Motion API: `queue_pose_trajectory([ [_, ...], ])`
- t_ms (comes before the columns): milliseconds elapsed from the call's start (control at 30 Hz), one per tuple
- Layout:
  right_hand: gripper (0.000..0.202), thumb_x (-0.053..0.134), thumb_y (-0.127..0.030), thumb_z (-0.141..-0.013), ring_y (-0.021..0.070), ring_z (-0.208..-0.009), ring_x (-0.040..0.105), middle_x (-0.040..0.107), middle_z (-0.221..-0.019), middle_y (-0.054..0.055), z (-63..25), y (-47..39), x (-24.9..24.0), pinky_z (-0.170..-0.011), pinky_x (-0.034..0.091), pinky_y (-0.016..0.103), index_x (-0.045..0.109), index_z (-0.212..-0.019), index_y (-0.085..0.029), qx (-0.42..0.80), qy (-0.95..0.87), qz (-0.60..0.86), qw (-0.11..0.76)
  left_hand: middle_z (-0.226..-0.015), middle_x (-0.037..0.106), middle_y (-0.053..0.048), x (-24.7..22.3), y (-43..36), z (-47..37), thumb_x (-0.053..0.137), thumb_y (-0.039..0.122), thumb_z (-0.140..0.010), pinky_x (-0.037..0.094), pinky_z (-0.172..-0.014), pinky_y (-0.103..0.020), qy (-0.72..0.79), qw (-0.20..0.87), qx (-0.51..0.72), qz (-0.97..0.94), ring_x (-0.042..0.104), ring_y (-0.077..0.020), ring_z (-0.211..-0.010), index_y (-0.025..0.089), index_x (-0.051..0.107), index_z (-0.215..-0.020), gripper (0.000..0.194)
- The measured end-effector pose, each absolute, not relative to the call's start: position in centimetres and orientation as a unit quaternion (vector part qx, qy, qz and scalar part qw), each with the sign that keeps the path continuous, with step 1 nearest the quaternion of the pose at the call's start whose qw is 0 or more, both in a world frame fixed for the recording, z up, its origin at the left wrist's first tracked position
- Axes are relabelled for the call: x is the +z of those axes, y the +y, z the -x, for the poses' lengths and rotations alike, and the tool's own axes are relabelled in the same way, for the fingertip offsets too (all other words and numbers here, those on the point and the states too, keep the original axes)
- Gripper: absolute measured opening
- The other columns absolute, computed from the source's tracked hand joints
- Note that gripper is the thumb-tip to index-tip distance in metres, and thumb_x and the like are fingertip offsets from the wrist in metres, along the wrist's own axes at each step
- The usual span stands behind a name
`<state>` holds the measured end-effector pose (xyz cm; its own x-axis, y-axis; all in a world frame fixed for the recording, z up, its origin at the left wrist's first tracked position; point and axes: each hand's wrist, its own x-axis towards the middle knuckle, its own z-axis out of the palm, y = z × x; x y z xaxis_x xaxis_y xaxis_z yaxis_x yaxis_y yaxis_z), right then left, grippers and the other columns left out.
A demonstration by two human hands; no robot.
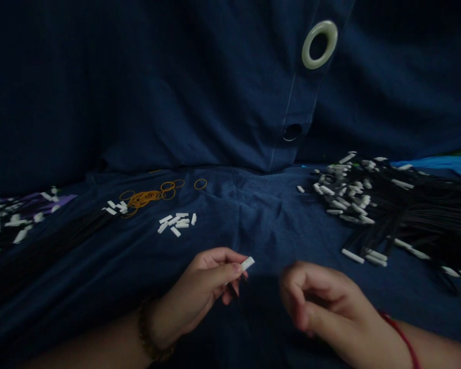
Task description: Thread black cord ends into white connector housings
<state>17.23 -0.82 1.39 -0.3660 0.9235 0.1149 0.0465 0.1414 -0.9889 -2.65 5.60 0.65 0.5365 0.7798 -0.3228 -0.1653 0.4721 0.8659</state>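
Note:
My left hand (203,287) pinches a small white plastic piece (248,263) between thumb and index finger. Thin black cord (234,291) hangs below those fingers and fades into the dark cloth. Apart from it on the right, my right hand (322,302) is closed, thumb tip near the curled fingers and slightly blurred; whatever may be between them is hidden. Beyond my left hand lies a small loose pile of white pieces (176,221). Farther back is a heap of orange rubber bands (148,197), with one single band (200,184) beside it.
On the right lies a large heap of black cords (426,215) with white ends (353,192). A bundle of black cords (65,228) stretches along the left, near more white-ended pieces (21,233) on purple material (66,201). Dark blue cloth (176,102) with a ring eyelet (309,57) rises behind.

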Motion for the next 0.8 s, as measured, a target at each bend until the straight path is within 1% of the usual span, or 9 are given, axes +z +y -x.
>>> queue_pose_trajectory([
  [167,0.031,0.044,-0.042,-0.091,0.0063,-0.052,0.037,0.040,-0.061,-0.003,-16.4,1.1,-0.6,-0.049,0.032,0.019,0.039,-0.074,-0.016,0.532,-0.633,0.387,0.409,-0.069,0.062,-0.001,0.8,5.7,2.6,0.067,0.021,-0.071,0.037,-0.042,-0.012,0.367,0.779,0.304,-0.407,0.052,-0.0054,-0.052,0.014,0.067,-0.079,0.010],
  [233,0.030,0.042,-0.041,-0.092,0.0063,-0.053,0.038,0.040,-0.060,-0.003,-16.4,1.3,-0.9,-0.050,0.033,0.019,0.040,-0.077,-0.015,0.544,-0.633,0.380,0.398,-0.069,0.062,-0.001,0.9,5.8,2.7,0.067,0.022,-0.070,0.037,-0.043,-0.013,0.370,0.782,0.302,-0.399,0.052,-0.0055,-0.052,0.014,0.067,-0.078,0.011],
  [333,0.027,0.038,-0.037,-0.094,0.0068,-0.056,0.044,0.047,-0.064,-0.001,-16.6,1.3,-0.9,-0.053,0.037,0.020,0.046,-0.084,-0.013,0.589,-0.626,0.349,0.374,-0.068,0.062,-0.001,1.0,5.8,2.8,0.070,0.023,-0.068,0.036,-0.042,-0.013,0.379,0.784,0.300,-0.390,0.052,-0.0058,-0.051,0.013,0.067,-0.078,0.014],
  [400,0.020,0.047,-0.033,-0.091,0.0070,-0.058,0.048,0.051,-0.069,0.000,-16.6,1.1,-0.9,-0.053,0.040,0.019,0.045,-0.095,-0.014,0.633,-0.602,0.314,0.372,-0.067,0.062,-0.002,1.0,5.7,2.8,0.069,0.023,-0.068,0.036,-0.042,-0.013,0.382,0.781,0.297,-0.395,0.052,-0.0058,-0.051,0.013,0.067,-0.078,0.015],
  [500,0.035,0.063,-0.020,-0.081,0.0052,-0.055,0.049,0.053,-0.073,-0.003,-16.5,1.1,-1.2,-0.050,0.042,0.016,0.037,-0.105,-0.020,0.680,-0.547,0.281,0.399,-0.066,0.062,-0.001,0.9,5.7,2.7,0.068,0.023,-0.070,0.036,-0.042,-0.013,0.381,0.776,0.296,-0.406,0.053,-0.0056,-0.051,0.014,0.067,-0.078,0.012],
  [567,0.033,0.064,-0.015,-0.078,0.0039,-0.052,0.047,0.053,-0.070,-0.003,-16.6,1.4,-1.4,-0.047,0.041,0.013,0.041,-0.102,-0.020,0.712,-0.511,0.255,0.407,-0.066,0.061,-0.001,0.8,5.7,2.7,0.068,0.022,-0.071,0.036,-0.042,-0.012,0.380,0.775,0.296,-0.409,0.053,-0.0052,-0.051,0.014,0.067,-0.078,0.011],
  [700,0.006,0.056,-0.021,-0.080,0.0035,-0.043,0.044,0.047,-0.055,-0.003,-17.7,2.1,-0.3,-0.041,0.035,0.010,0.057,-0.083,-0.015,0.816,-0.391,0.154,0.396,-0.069,0.061,-0.001,0.7,5.7,2.8,0.067,0.021,-0.071,0.036,-0.042,-0.012,0.383,0.774,0.298,-0.406,0.052,-0.0045,-0.051,0.014,0.067,-0.079,0.011],
  [767,0.007,0.054,-0.024,-0.081,0.0036,-0.041,0.043,0.044,-0.053,-0.004,-18.8,2.0,1.2,-0.040,0.033,0.010,0.060,-0.079,-0.020,0.813,-0.377,0.148,0.417,-0.070,0.061,-0.001,0.8,5.7,2.8,0.067,0.022,-0.071,0.035,-0.041,-0.012,0.385,0.773,0.298,-0.407,0.051,-0.0048,-0.051,0.014,0.067,-0.078,0.011],
  [800,0.006,0.055,-0.027,-0.082,0.0035,-0.040,0.042,0.043,-0.053,-0.005,-19.4,1.8,2.1,-0.039,0.032,0.011,0.060,-0.080,-0.024,0.782,-0.403,0.172,0.444,-0.069,0.061,-0.001,0.9,5.7,2.8,0.068,0.022,-0.070,0.035,-0.041,-0.012,0.386,0.772,0.298,-0.408,0.051,-0.0049,-0.051,0.014,0.067,-0.077,0.011],
])
